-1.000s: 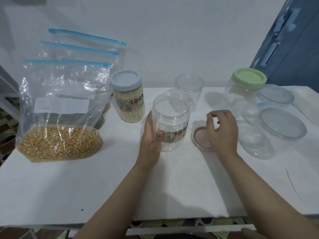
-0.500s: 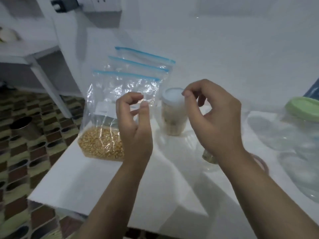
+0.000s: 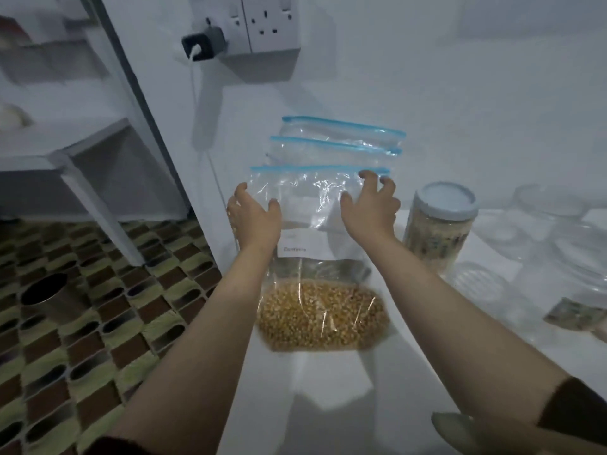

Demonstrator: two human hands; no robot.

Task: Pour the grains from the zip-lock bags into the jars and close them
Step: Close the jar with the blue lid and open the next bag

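Far left: a patterned tile floor (image 3: 82,323) with a metal cup (image 3: 44,295) standing on it, and a white shelf unit (image 3: 65,152) above. On the wall, a double socket (image 3: 262,24) with a charger (image 3: 203,46) plugged in beside it.

Centre: three zip-lock bags stand upright in a row against the wall at the left end of the white tabletop (image 3: 328,405). The front bag (image 3: 318,290) holds yellow grains (image 3: 320,318) in its lower part and bears a white label; its blue zip strip runs along the top. The two rear bags (image 3: 341,144) show only their clear upper parts and blue strips.

The left hand (image 3: 254,218) is at the front bag's left edge, fingers spread and relaxed; whether it touches the plastic cannot be told. The right hand (image 3: 371,205) is at the bag's upper right, fingers loosely curled near the zip strip, not visibly closed on it.

Right: a filled jar (image 3: 438,224) with a pale blue lid stands just beside the bags. Further right, blurred clear jars (image 3: 542,244) and a labelled jar (image 3: 578,315) sit on the tabletop.
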